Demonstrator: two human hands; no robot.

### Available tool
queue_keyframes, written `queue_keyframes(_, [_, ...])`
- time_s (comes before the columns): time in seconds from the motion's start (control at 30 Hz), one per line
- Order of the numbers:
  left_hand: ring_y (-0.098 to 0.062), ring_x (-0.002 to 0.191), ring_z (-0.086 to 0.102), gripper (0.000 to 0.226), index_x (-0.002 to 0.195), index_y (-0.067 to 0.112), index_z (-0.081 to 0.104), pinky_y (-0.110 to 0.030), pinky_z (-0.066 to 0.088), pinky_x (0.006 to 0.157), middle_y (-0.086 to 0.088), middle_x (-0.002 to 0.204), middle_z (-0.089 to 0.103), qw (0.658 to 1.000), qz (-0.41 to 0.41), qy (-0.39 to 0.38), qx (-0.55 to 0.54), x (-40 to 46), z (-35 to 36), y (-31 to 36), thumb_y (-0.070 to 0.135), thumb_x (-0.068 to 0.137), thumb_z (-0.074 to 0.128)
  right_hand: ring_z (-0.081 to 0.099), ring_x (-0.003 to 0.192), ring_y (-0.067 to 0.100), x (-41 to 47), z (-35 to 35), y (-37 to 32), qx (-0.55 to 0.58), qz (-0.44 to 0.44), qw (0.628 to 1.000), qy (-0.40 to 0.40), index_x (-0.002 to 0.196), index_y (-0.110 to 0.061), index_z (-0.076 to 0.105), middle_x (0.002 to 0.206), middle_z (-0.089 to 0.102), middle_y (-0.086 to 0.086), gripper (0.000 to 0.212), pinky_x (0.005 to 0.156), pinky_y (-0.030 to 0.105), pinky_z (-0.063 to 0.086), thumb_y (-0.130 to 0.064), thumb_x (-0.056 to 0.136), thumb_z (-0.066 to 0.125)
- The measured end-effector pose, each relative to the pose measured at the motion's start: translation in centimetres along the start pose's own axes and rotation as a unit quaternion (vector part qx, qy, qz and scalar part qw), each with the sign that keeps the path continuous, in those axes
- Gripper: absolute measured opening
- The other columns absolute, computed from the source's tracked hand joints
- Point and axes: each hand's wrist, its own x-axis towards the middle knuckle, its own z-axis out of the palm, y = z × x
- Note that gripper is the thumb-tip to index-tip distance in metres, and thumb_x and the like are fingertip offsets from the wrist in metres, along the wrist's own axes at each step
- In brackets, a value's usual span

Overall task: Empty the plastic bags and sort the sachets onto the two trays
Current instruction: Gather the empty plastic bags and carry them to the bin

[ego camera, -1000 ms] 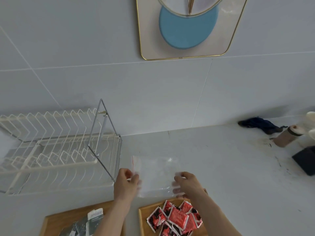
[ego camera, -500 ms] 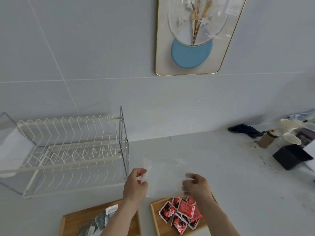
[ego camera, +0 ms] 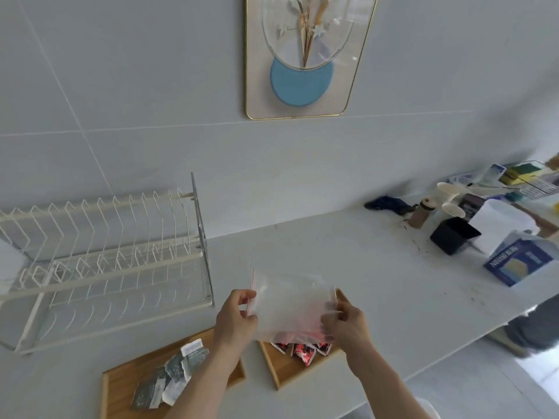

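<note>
Pinching opposite edges of a clear plastic bag (ego camera: 290, 300), a person holds it stretched flat in the air above a white counter (ego camera: 378, 267). The left hand (ego camera: 236, 319) grips the side with the red zip strip between thumb and fingertips; the right hand (ego camera: 344, 325) clamps the other edge, its fingers (ego camera: 331, 306) curled around the film. The bag looks empty, and holding it taut probably serves to check that nothing is left inside.

Directly below it lies the right wooden tray (ego camera: 272, 370), where red sachets (ego camera: 302, 350) sit in a loose heap, partly hidden behind the bag's lower edge. Just beside it, the left wooden tray (ego camera: 121, 379) carries dark green and white sachets (ego camera: 169, 379), so the two kinds appear already separated. Both trays lie close to the counter's near edge, leaving little margin there.

A white wire dish rack (ego camera: 102, 261) stands close to the left hand and limits any swing that way. Bare counter opens behind and to the right, up to the clutter of paper cups (ego camera: 447, 192), a black container (ego camera: 453, 238) and a blue box (ego camera: 517, 263) at the far right, well apart from the hands.
</note>
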Motion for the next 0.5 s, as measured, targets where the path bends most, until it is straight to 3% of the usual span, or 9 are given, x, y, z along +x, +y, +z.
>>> queue_keyframes(0.1, [-0.009,0.092,0.066,0.047,0.103,0.042,0.056,-0.037,0.064,0.077,0.022,0.109,0.061,0.999,0.012,-0.025,0.027,-0.6,1.9,0.8,-0.001,0.085,0.062,0.068,0.062,0.026,-0.3,-2.3,0.8,0.009,0.007,1.0,0.011,0.106,-0.009,0.07,0.076,0.07,0.01,0.028,0.063,0.036,0.06,0.004,0.084,0.057])
queue_keyframes(0.2, [-0.009,0.092,0.065,0.048,0.107,0.04,0.056,-0.031,0.064,0.069,0.018,0.11,0.061,0.997,0.024,-0.055,0.043,-1.2,4.9,1.7,-0.001,0.084,0.064,0.067,0.071,0.027,-0.1,-5.5,2.2,0.028,0.012,0.999,0.019,0.109,-0.01,0.068,0.082,0.07,0.012,0.029,0.064,0.036,0.057,0.004,0.086,0.058])
queue_keyframes(0.27, [-0.011,0.094,0.065,0.05,0.107,0.039,0.058,-0.036,0.065,0.068,0.019,0.109,0.061,0.996,0.023,-0.078,0.04,-1.7,7.5,2.5,-0.003,0.081,0.061,0.067,0.072,0.026,0.2,-8.2,3.4,0.052,0.016,0.998,0.03,0.112,-0.01,0.067,0.084,0.068,0.012,0.029,0.063,0.034,0.055,0.003,0.088,0.06])
queue_keyframes(0.4, [-0.016,0.103,0.065,0.05,0.107,0.035,0.062,-0.041,0.06,0.085,0.013,0.109,0.067,0.991,0.033,-0.115,0.063,-3.2,14.0,4.3,-0.004,0.077,0.057,0.068,0.069,0.024,1.0,-14.5,6.3,0.082,0.041,0.993,0.069,0.114,-0.012,0.066,0.087,0.069,0.013,0.029,0.061,0.032,0.056,0.002,0.089,0.062])
queue_keyframes(0.5, [-0.024,0.096,0.068,0.04,0.106,0.03,0.065,-0.044,0.057,0.076,0.008,0.105,0.07,0.983,0.055,-0.159,0.071,-4.4,19.8,5.6,0.001,0.078,0.068,0.067,0.068,0.022,1.5,-19.6,9.0,0.121,0.059,0.986,0.099,0.115,-0.01,0.065,0.086,0.068,0.013,0.029,0.059,0.031,0.054,0.003,0.089,0.061])
